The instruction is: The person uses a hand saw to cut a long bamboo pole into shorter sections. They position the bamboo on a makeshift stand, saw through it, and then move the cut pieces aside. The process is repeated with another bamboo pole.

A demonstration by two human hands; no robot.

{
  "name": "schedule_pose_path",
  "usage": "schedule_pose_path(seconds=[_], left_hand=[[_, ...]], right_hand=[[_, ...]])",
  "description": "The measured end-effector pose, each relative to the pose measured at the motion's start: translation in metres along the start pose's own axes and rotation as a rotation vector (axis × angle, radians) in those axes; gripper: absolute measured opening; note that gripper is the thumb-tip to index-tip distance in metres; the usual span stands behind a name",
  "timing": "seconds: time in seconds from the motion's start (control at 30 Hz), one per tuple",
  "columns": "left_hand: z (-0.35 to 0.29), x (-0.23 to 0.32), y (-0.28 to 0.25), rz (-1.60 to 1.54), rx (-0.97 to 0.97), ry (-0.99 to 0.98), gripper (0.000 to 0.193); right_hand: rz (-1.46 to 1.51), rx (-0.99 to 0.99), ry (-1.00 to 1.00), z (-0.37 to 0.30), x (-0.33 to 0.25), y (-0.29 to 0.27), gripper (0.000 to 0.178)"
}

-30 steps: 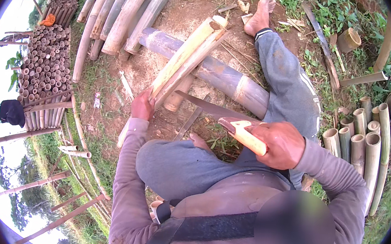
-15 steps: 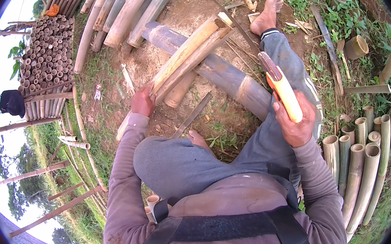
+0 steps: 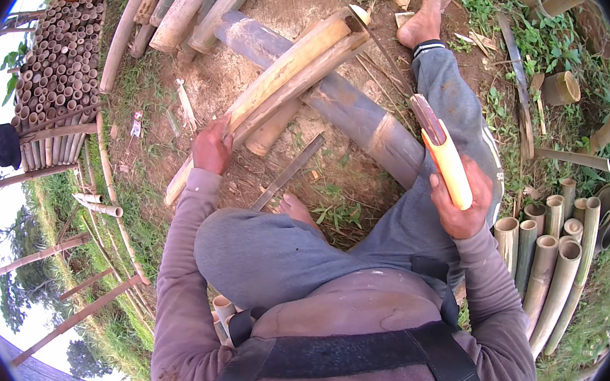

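Over to the left hand point(image 3: 212, 145), and what a grip it was: fingers bent over the pale bamboo point(image 3: 287, 75) and clamped on it, thumb beside them. The bamboo ran forward and to the right from those fingers, a shorter stretch of it showing behind them, nearer the body. Just right of the same fingers, tight alongside, lay a browner length point(image 3: 304, 90); two pieces or one split, I could not tell from where I stood!

Then the right hand point(image 3: 466, 199), out to the right and well apart from the left fingers, with the saw point(image 3: 446, 160) firmly held. The thumb was bent against the orange handle; the other fingers were mostly hidden on its far side, clamped as far as I could see. Ahead of those fingers the thin blade slanted away to the left, passing across the bamboo's far end from my angle. Touching or only in line with it? I could not say.

Beyond the left fingers, beneath the bamboo, lay a thick grey log point(image 3: 363, 125) crosswise, and between the hands a flat dark strip point(image 3: 288, 174) rested on the soil. Upright bamboo tubes point(image 3: 544, 265) crowded together to the right of the right-hand fingers, while long poles point(image 3: 205, 8) lay ahead of the left ones.
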State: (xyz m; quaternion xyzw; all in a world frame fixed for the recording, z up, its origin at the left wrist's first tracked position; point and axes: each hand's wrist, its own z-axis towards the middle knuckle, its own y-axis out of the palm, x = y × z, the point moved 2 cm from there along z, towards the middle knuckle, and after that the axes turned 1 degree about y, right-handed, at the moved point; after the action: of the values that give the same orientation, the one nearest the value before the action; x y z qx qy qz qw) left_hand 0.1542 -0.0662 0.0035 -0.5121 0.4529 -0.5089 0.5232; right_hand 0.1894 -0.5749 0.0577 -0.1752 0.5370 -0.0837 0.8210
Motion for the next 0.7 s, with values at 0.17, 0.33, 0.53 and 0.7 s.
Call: schedule_pose_path(seconds=[0.17, 0.33, 0.53, 0.7], left_hand=[[0.003, -0.001, 0.001, -0.035, -0.017, 0.002, 0.047], [0.0, -0.002, -0.002, -0.049, 0.011, 0.021, 0.046], [-0.001, 0.001, -0.002, -0.057, -0.001, -0.009, 0.046], [0.001, -0.002, -0.001, -0.019, -0.021, 0.006, 0.047]], right_hand=[[-0.019, -0.035, -0.006, -0.004, -0.004, 0.001, 0.021], [-0.026, -0.038, -0.033, -0.005, 0.0, 0.001, 0.023], [-0.063, -0.063, -0.036, -0.003, -0.002, 0.002, 0.024], [-0.048, -0.068, -0.005, -0.013, -0.007, 0.001, 0.02]])
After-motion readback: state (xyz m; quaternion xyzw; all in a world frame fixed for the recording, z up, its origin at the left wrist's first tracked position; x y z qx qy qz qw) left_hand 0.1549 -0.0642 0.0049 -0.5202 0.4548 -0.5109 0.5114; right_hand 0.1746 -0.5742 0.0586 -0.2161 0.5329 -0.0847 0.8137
